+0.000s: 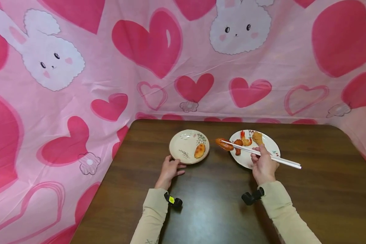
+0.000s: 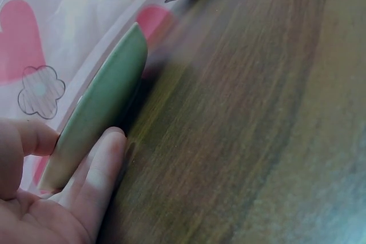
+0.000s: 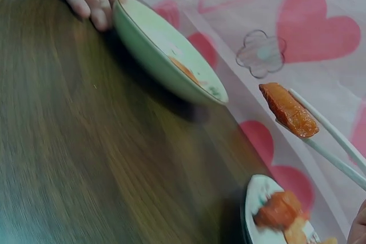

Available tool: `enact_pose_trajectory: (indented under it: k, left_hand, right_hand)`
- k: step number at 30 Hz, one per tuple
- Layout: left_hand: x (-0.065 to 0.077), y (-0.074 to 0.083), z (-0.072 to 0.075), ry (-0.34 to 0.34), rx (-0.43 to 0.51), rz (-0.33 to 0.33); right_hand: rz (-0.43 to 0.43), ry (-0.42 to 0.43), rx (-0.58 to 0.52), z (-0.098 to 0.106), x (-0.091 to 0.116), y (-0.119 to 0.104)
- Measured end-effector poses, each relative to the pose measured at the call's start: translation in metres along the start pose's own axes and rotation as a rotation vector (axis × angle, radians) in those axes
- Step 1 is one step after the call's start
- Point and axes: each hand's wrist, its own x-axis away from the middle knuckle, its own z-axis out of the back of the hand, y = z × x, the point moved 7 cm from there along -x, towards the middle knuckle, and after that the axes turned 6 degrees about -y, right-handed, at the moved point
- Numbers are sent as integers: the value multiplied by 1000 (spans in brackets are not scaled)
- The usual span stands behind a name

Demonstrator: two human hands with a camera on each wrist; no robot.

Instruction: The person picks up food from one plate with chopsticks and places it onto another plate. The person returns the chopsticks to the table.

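My left hand pinches the near rim of a cream plate, thumb on the upper side and fingers under it. A golden, browned piece of food lies on that plate. In my right hand is a pair of white chopsticks. Their tips grip a glazed brown chicken wing, held up in the air between the two plates. Below the right hand stands a white plate with a shrimp, a fried drumstick and a small reddish-brown meat piece.
Both plates are near the far side of a dark wooden table. Behind it hangs a pink cloth with hearts and rabbits. Each wrist wears a black strapped camera.
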Motion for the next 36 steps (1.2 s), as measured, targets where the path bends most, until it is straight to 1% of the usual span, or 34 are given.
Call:
enact_pose_trajectory:
  k: [4,10,17,23,27,29,31,33,36]
  left_hand:
    - [0,0,1,6,-1,1]
    - [-2,0,0,1,-14,7]
    - [-3,0,0,-2,-18,11]
    - [2,1,1,16,-28,16]
    - [3,2,0,12,-32,19]
    - [3,2,-1,3,-34,17]
    - [2,2,-2,-4,-35,18]
    - [1,1,-1,-2,-36,26]
    - [1,0,1,7,-41,28]
  right_hand:
    - [1,23,-26,11,-2,-12]
    - [5,67,-93,32,-8,-31]
    - [53,94,-148,54,-13,-52]
    - [68,142,-164,69,-18,-58]
    - [101,148,-162,74,-19,-62]
    - [133,139,-130,76,-20,-64]
    - [190,109,-49,77,-23,-66]
    - [275,41,83,78,-27,-70]
    - [436,-91,291,76,-29,-78]
